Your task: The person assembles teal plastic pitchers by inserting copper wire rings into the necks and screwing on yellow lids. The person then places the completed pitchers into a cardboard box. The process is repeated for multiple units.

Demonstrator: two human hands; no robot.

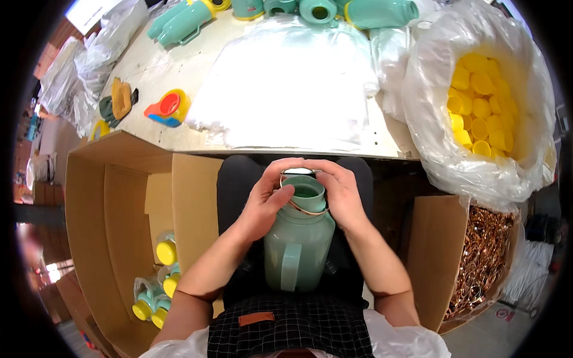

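Head view: sage-green plastic bottle with a side handle (314, 241) stands upright between the thighs (236, 186), mouth uncovered. Thin copper-coloured metal ring (307, 212) encircles its neck, tilted. Left hand (263, 204) and right hand (340, 192) hold the ring narrowly from opposite sides, fingertips almost meeting beyond the mouth. Judged step: ring fitting. Next move likely calls for even, levelling pressure.
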